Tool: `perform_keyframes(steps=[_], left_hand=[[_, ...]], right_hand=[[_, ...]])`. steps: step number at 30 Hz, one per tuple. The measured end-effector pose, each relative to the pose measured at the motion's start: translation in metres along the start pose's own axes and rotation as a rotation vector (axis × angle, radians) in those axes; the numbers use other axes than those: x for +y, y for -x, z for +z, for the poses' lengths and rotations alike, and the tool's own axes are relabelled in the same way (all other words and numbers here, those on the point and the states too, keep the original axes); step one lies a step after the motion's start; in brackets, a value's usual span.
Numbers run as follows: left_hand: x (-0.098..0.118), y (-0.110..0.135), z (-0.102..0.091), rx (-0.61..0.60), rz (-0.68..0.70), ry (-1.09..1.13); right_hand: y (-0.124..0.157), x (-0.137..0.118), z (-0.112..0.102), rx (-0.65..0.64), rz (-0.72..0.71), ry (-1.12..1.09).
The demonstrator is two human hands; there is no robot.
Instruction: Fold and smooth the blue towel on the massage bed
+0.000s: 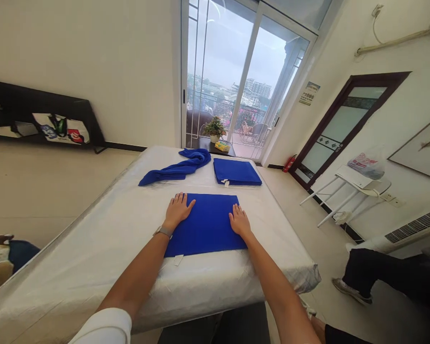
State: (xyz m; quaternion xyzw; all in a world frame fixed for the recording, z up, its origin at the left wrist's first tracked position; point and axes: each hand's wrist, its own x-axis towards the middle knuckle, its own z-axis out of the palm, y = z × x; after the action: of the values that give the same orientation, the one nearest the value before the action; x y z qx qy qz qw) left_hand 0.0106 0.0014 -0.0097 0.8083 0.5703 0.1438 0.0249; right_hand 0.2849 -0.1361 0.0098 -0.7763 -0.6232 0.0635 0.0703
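Observation:
My left hand [178, 210] and my right hand [240, 220] lie flat, fingers spread, on the left and right edges of a folded blue towel [205, 224]. The towel rests on a white plastic-covered table or bed [272, 239], and a white tag [178, 260] sticks out at its near edge. Farther back lie a neat folded blue cloth [237, 172] and a loosely crumpled blue towel [179, 167], both beyond my hands' reach. A watch [162, 232] sits on my left wrist.
A seated person's dark-trousered leg [361, 277] extends at right. Behind the covered surface stand a potted plant [215, 130] on a dark side table [218, 149] and a glass balcony door [243, 81]. A fire extinguisher [289, 163] and white folding stand [344, 196] are at right.

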Motion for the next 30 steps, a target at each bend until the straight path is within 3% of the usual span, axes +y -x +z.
perform_keyframes(steps=[30], left_hand=[[-0.0080, -0.0084, 0.0005, -0.100, -0.035, -0.015]], right_hand=[[0.0054, -0.0035, -0.0012, 0.072, -0.020, -0.133]])
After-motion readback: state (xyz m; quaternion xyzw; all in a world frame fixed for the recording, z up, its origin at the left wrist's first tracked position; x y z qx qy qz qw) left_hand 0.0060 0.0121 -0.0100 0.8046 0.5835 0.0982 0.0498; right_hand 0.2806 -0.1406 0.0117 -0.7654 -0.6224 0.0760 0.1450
